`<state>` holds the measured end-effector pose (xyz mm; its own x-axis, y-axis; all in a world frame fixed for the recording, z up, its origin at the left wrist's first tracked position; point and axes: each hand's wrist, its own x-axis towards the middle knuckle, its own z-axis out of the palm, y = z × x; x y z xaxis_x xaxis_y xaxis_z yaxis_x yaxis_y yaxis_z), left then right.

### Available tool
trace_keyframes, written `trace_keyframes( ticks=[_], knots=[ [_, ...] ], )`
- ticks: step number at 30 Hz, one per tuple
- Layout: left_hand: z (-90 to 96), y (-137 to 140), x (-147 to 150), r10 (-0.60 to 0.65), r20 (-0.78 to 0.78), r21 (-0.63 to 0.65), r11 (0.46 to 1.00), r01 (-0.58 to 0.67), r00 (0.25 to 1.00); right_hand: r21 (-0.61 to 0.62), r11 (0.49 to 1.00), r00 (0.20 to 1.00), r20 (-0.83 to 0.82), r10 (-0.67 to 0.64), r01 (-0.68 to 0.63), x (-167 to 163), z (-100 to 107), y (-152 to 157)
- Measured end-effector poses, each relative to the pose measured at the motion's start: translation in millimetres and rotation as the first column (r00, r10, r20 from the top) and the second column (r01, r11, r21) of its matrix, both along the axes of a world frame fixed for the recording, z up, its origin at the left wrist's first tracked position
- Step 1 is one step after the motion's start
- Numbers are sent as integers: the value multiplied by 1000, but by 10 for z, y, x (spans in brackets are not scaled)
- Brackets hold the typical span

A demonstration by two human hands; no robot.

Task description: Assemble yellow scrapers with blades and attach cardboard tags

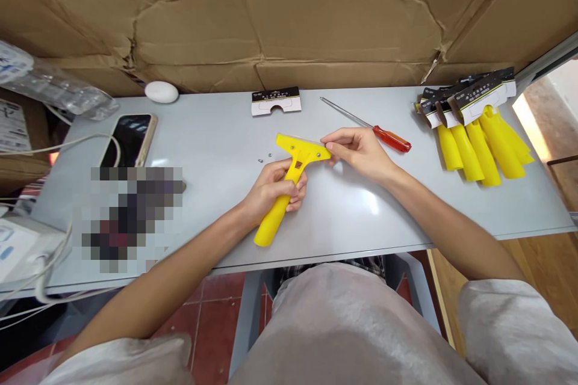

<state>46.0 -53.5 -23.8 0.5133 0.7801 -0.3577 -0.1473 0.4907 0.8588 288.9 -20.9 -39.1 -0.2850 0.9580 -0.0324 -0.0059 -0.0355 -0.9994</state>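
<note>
My left hand is closed around the handle of a yellow scraper, whose wide T-shaped head points away from me. Two screws show in the head, and a thin pale strip runs along its far edge. At the head's right end, the thumb and fingers of my right hand pinch its corner. Two small loose screws lie on the table left of the head. Beyond my right hand rests a screwdriver with a red handle, its shaft pointing to the back left.
Several yellow scrapers with black-and-white cards lie at the right. A folded card stands at the back, before a cardboard wall. At the left are a phone, a white oval object, a plastic bottle and white cables.
</note>
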Motion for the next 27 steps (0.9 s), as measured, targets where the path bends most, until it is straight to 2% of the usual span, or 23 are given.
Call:
trace_keyframes(
  ticks=[9,12,13,15,16,18,20,23,25,27],
  knots=[
    [-3,10,-5,1,13,-1,1000,-1,1000,21,1000,1000,23,11,-11,-24,26,-27],
    [-3,31,-13,17,7,6,1000,-17,1000,172,983,982,169,-86,56,52,95,-7],
    [-2,40,-16,24,1,11,1000,-24,1000,265,960,957,243,-157,90,106,133,9],
    [1,59,-19,37,-11,21,999,-37,999,458,881,857,398,-328,124,256,223,51],
    [3,67,-19,42,-15,25,999,-42,999,519,846,793,462,-397,121,344,268,75],
    [8,80,-15,50,-20,32,998,-49,999,556,828,659,596,-459,74,524,344,120],
    [13,89,-9,57,-20,34,998,-56,998,489,872,512,751,-415,-11,685,394,150],
    [11,96,-6,71,-14,35,997,-71,997,257,961,321,923,-213,-101,870,430,167],
    [2,99,-11,77,-5,38,996,-77,997,115,988,246,965,-87,-103,960,442,167],
    [-8,101,-17,74,0,39,997,-74,997,35,995,211,977,-13,-98,1030,454,157]
  ],
)
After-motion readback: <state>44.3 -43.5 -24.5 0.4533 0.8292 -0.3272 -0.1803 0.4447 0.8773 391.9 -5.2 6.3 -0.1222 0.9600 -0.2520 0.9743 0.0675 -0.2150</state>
